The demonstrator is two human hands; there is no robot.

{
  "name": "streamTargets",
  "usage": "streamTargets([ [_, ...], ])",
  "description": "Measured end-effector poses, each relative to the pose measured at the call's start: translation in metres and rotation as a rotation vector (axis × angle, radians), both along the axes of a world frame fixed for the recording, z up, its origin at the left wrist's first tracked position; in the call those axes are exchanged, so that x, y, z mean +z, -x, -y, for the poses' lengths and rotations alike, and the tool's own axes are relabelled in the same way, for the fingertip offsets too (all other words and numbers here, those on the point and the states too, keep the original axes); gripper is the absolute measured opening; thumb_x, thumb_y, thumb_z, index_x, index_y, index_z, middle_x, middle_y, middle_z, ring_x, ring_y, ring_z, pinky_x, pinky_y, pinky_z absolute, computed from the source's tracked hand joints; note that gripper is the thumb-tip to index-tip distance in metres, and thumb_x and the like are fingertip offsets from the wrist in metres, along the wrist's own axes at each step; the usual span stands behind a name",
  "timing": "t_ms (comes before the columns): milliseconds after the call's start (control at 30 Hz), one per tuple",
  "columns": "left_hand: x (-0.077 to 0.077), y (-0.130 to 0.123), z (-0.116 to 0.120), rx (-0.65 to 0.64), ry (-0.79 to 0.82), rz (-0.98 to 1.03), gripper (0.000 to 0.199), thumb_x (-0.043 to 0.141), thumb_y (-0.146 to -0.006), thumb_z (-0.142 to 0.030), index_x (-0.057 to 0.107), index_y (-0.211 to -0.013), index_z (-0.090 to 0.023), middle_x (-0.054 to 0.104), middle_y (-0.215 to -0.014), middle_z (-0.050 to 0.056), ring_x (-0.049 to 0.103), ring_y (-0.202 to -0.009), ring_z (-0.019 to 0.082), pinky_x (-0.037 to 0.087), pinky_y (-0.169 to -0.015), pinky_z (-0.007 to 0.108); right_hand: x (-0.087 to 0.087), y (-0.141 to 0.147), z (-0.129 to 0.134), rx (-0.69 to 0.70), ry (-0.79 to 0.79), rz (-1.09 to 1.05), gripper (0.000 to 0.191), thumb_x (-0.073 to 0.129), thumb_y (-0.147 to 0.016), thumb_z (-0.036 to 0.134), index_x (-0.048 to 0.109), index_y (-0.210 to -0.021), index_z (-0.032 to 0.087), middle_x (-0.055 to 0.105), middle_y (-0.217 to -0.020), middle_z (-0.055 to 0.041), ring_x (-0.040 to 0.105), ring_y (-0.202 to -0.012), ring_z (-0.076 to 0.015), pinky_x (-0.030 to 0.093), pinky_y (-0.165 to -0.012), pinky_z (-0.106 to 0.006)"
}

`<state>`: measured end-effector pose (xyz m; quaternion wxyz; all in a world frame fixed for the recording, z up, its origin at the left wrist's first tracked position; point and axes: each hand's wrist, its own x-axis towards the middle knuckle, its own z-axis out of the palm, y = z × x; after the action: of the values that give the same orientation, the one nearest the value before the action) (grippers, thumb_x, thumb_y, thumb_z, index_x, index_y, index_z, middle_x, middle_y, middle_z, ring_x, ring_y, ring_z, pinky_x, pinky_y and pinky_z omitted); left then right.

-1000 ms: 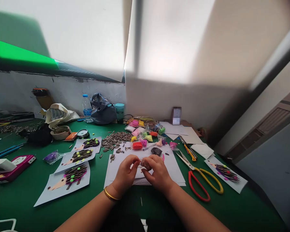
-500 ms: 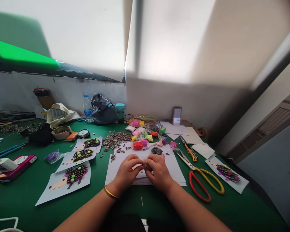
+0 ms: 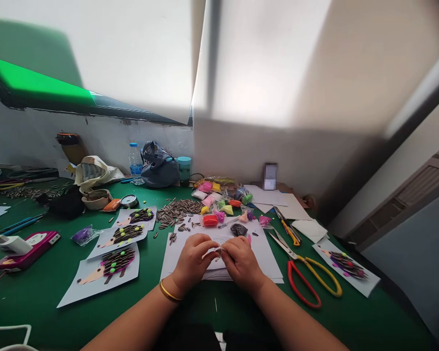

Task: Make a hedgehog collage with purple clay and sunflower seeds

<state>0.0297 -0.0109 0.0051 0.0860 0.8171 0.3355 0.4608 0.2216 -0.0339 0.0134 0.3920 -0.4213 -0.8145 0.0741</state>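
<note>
Both hands' grip is a fingertip pinch: the left hand (image 3: pixel 194 254) and the right hand (image 3: pixel 241 256) meet with thumbs and forefingers closed on a small clear packet (image 3: pixel 220 250). It is held just above the paper (image 3: pixel 267 265), in front of the body.

It looks very light, and the film is likely limp, slick and easily torn. Its free edges would be the place to take hold, one side to each hand, with a soft pinch, since squeezing the middle might press whatever is inside.

Most of the packet is hidden by the fingers; its contents and its opening, if any, cannot be made out. A few dark marks (image 3: pixel 216 261) show on the paper between the hands, but the hands cover the rest of that patch.

To the right, scissors (image 3: pixel 298 257) lie with blades apart on the table (image 3: pixel 149 253), near the paper. A dark packet (image 3: pixel 238 229) lies on the paper beyond the hands, with a red packet (image 3: pixel 210 221) farther off. Past them is a heap of seeds (image 3: pixel 179 210), partly against the paper's far edge.

At the back stand a bottle (image 3: pixel 135 165), a blue bag (image 3: pixel 161 168), a cup (image 3: pixel 184 170) and a phone (image 3: pixel 269 176), its screen too blurred to read. Both forearms are cut off by the lower edge.
</note>
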Motion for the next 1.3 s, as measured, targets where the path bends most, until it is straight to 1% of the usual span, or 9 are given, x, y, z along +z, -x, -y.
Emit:
streamTargets([
  [200, 0.005, 0.002, -0.001, -0.087, -0.076, -0.018, 0.016, 0.061, -0.091, -0.025, 0.070, -0.104, -0.027, 0.065, -0.091, 0.004, 0.059, -0.085, 0.017, 0.048, -0.080, 0.034, -0.002, 0.000, 0.000, 0.101, 0.143, -0.141, 0.025, 0.043, -0.096, 0.027, 0.058, -0.077, 0.021, 0.062, -0.075, -0.0010, 0.056, -0.075, -0.0172, 0.040, -0.080, -0.034],
  [300, 0.007, -0.001, 0.001, -0.115, -0.086, 0.000, 0.012, 0.061, -0.091, -0.023, 0.070, -0.100, -0.025, 0.064, -0.087, 0.004, 0.058, -0.084, 0.017, 0.047, -0.078, 0.033, -0.004, 0.002, 0.001, 0.135, 0.225, -0.209, 0.027, 0.042, -0.096, 0.028, 0.057, -0.075, 0.021, 0.061, -0.073, -0.0005, 0.055, -0.076, -0.0173, 0.042, -0.075, -0.032],
  [400, 0.008, -0.004, 0.004, -0.099, -0.083, 0.013, 0.007, 0.061, -0.091, -0.024, 0.067, -0.092, -0.021, 0.063, -0.085, 0.004, 0.057, -0.083, 0.018, 0.047, -0.077, 0.033, -0.004, 0.003, 0.002, 0.168, 0.257, -0.243, 0.023, 0.044, -0.096, 0.029, 0.058, -0.079, 0.021, 0.061, -0.075, -0.0008, 0.055, -0.077, -0.0172, 0.042, -0.073, -0.031],
  [533, 0.007, -0.003, 0.006, -0.066, -0.049, 0.006, 0.011, 0.058, -0.093, -0.027, 0.064, -0.089, -0.020, 0.061, -0.087, 0.005, 0.056, -0.085, 0.018, 0.047, -0.078, 0.033, -0.002, 0.004, 0.003, 0.133, 0.197, -0.214, 0.010, 0.055, -0.089, 0.027, 0.057, -0.080, 0.022, 0.056, -0.073, 0.0004, 0.052, -0.072, -0.0164, 0.041, -0.070, -0.031],
  [633, 0.007, -0.001, 0.006, -0.030, -0.033, -0.050, 0.014, 0.055, -0.094, -0.031, 0.061, -0.089, -0.020, 0.060, -0.090, 0.006, 0.054, -0.087, 0.020, 0.046, -0.079, 0.034, -0.002, 0.004, 0.002, 0.099, 0.096, -0.137, 0.009, 0.056, -0.087, 0.022, 0.056, -0.078, 0.021, 0.053, -0.068, 0.0017, 0.050, -0.069, -0.0156, 0.040, -0.074, -0.032],
  [733, 0.009, -0.001, 0.006, 0.004, -0.021, -0.181, 0.018, 0.051, -0.096, -0.033, 0.058, -0.086, -0.019, 0.059, -0.091, 0.007, 0.052, -0.087, 0.022, 0.044, -0.079, 0.037, -0.003, 0.003, 0.001, 0.068, -0.017, -0.074, 0.005, 0.056, -0.086, 0.018, 0.058, -0.081, 0.021, 0.058, -0.076, -0.0004, 0.053, -0.075, -0.0168, 0.038, -0.080, -0.035],
  [867, 0.011, -0.004, 0.008, 0.040, 0.005, -0.302, 0.024, 0.045, -0.097, -0.032, 0.055, -0.080, -0.019, 0.057, -0.088, 0.006, 0.049, -0.085, 0.023, 0.042, -0.079, 0.039, -0.002, 0.004, 0.002, 0.028, -0.109, -0.019, 0.005, 0.056, -0.085, 0.017, 0.058, -0.084, 0.021, 0.062, -0.083, -0.0026, 0.054, -0.080, -0.0183, 0.036, -0.080, -0.036],
  [1067, 0.010, -0.004, 0.011, 0.014, 0.071, -0.222, 0.016, 0.046, -0.095, -0.024, 0.053, -0.082, -0.020, 0.056, -0.092, 0.005, 0.050, -0.089, 0.022, 0.043, -0.082, 0.037, -0.002, 0.005, 0.002, 0.010, -0.128, 0.026, 0.010, 0.055, -0.082, 0.012, 0.058, -0.087, 0.021, 0.064, -0.088, -0.0032, 0.055, -0.083, -0.0185, 0.035, -0.081, -0.036],
  [1300, 0.009, -0.005, 0.011, -0.013, 0.102, -0.195, 0.005, 0.050, -0.092, -0.021, 0.053, -0.088, -0.021, 0.056, -0.098, 0.006, 0.050, -0.094, 0.022, 0.043, -0.086, 0.038, -0.007, 0.003, 0.000, -0.020, -0.082, 0.078, 0.009, 0.057, -0.080, 0.013, 0.056, -0.085, 0.020, 0.061, -0.081, -0.0019, 0.053, -0.078, -0.0177, 0.034, -0.079, -0.035],
])
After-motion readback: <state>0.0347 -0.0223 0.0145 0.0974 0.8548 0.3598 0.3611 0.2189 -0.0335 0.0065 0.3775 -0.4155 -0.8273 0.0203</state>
